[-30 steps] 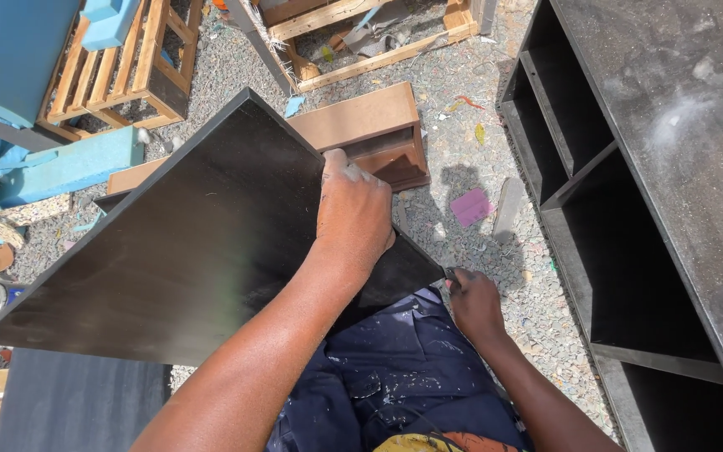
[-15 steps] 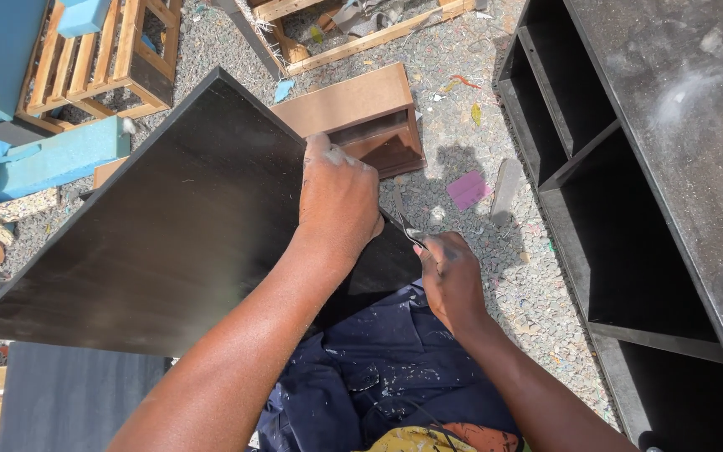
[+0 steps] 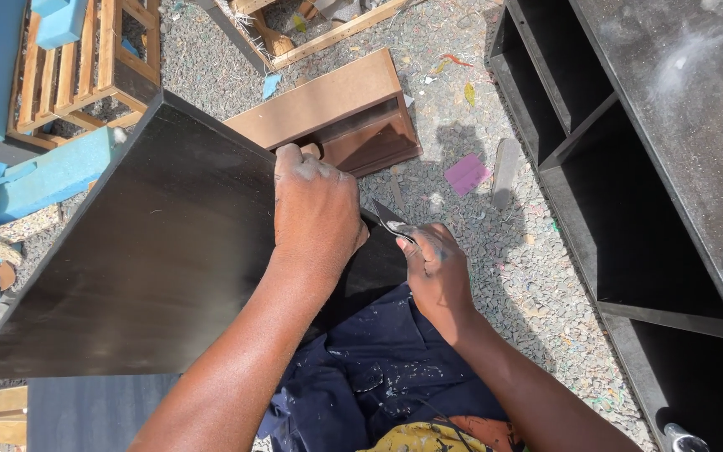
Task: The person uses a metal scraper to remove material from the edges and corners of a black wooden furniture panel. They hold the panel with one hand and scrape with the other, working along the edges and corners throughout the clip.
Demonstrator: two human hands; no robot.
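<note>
A person's left hand (image 3: 315, 209) lies flat, fingers together and curled over the far edge, on a large dark board (image 3: 152, 251) that tilts across the left and centre of the frame, resting over the person's lap in paint-spattered blue trousers (image 3: 378, 377). Just to the right of centre, the right hand (image 3: 437, 272) is closed in a fist round a small blade (image 3: 391, 219), its grey tip pointing up and left toward the board's right edge, just beside the left hand; whether the tip touches the board cannot be told. Beyond the board, at upper centre, a brown wooden box (image 3: 336, 113) sits on gravel ground (image 3: 479, 234), with a pink scrap (image 3: 467, 173) lying to its right. A black shelf unit (image 3: 654, 167) with open compartments fills the right side of the frame. At upper left stands a slatted wooden crate (image 3: 94, 59), with blue-painted pieces (image 3: 43, 176) beside it at the left edge. Loose timber strips (image 3: 336, 29) lie along the top of the frame.
</note>
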